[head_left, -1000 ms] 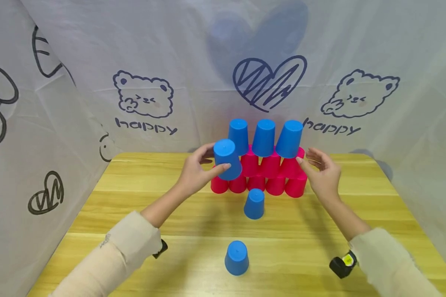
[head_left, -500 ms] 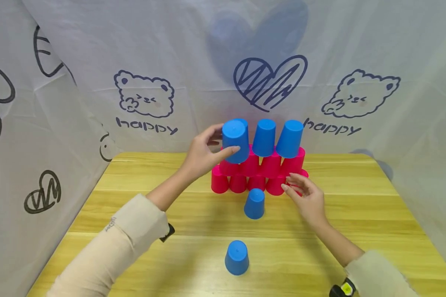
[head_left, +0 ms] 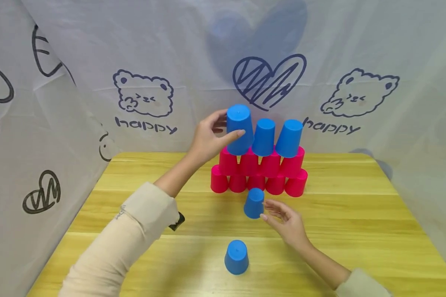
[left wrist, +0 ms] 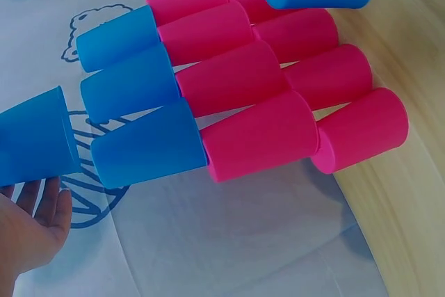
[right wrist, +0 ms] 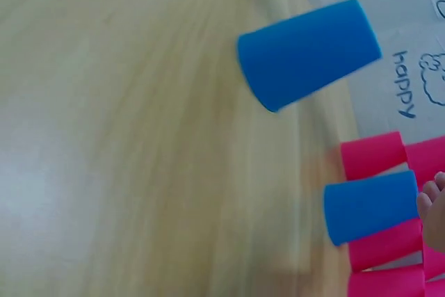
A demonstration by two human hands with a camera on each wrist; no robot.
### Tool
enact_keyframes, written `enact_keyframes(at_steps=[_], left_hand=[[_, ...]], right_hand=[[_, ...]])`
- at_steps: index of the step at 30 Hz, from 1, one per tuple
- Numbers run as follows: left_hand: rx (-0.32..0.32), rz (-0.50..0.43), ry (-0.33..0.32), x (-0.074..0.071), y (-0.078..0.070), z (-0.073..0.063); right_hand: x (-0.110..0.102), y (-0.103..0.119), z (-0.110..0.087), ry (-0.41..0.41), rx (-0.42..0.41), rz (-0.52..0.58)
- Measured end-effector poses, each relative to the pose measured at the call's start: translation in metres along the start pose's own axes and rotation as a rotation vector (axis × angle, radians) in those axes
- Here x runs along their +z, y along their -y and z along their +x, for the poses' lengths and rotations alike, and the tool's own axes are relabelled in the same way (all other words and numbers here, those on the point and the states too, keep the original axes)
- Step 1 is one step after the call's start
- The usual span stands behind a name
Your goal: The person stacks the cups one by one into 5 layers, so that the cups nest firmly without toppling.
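Observation:
My left hand [head_left: 212, 138] grips an upside-down blue cup [head_left: 239, 130] between thumb and fingers, raised in front of the left end of a cup stack. In the left wrist view this held cup [left wrist: 35, 137] is apart from the top row of three blue cups [left wrist: 149, 144]. Below them are two rows of pink cups [head_left: 269, 166]. My right hand [head_left: 288, 225] has its fingers half spread, fingertips right at the side of a blue cup [head_left: 254, 204] standing upside down before the stack. The right wrist view shows those fingers [right wrist: 431, 203] beside this cup [right wrist: 372, 206].
Another blue cup [head_left: 236, 258] stands upside down nearer the front of the wooden table [head_left: 134, 255]. Behind the stack hangs a white cloth [head_left: 208, 62] with drawn bears and hearts; more cloth hangs at both sides.
My left hand has raised the blue cup from before the pink rows to top-row height and slightly right. My right hand has moved from the stack's right side down and left to the standing blue cup.

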State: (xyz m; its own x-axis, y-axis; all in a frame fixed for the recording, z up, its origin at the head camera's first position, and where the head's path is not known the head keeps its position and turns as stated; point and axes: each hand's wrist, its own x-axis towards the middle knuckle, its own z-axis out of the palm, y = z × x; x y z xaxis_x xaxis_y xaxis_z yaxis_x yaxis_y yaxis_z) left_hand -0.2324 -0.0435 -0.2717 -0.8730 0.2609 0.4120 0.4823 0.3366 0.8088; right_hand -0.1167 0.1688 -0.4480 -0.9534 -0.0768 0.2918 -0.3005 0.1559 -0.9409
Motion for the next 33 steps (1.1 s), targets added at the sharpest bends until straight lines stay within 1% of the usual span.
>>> enact_keyframes(at_steps=[3, 5, 10, 12, 17, 18, 21, 25, 33], left_hand=[[0.0, 0.0, -0.014, 0.0, -0.001, 0.002], [-0.001, 0.0, -0.018, 0.0, -0.002, 0.004], [-0.024, -0.011, -0.025, 0.0, -0.004, 0.008], [-0.034, -0.01, -0.03, 0.0, -0.005, 0.009], [-0.029, -0.004, -0.041, 0.001, -0.009, 0.012], [-0.026, -0.004, -0.041, 0.001, -0.009, 0.013], [-0.014, 0.005, -0.04, 0.002, -0.012, 0.014], [-0.012, 0.013, -0.053, 0.003, -0.012, 0.016], [-0.018, 0.004, -0.074, 0.004, -0.009, 0.023]], right_hand=[[0.006, -0.003, -0.007, 0.071, -0.033, -0.003], [0.008, -0.004, -0.012, 0.113, -0.034, -0.008], [0.015, -0.005, -0.024, 0.239, 0.019, -0.014], [0.018, -0.007, -0.029, 0.296, 0.054, -0.012], [0.025, -0.011, -0.038, 0.418, 0.114, 0.002], [0.026, -0.012, -0.039, 0.436, 0.116, 0.005], [0.03, -0.015, -0.042, 0.465, 0.138, 0.009], [0.034, -0.018, -0.046, 0.473, 0.161, -0.009], [0.042, -0.022, -0.05, 0.469, 0.142, 0.02]])
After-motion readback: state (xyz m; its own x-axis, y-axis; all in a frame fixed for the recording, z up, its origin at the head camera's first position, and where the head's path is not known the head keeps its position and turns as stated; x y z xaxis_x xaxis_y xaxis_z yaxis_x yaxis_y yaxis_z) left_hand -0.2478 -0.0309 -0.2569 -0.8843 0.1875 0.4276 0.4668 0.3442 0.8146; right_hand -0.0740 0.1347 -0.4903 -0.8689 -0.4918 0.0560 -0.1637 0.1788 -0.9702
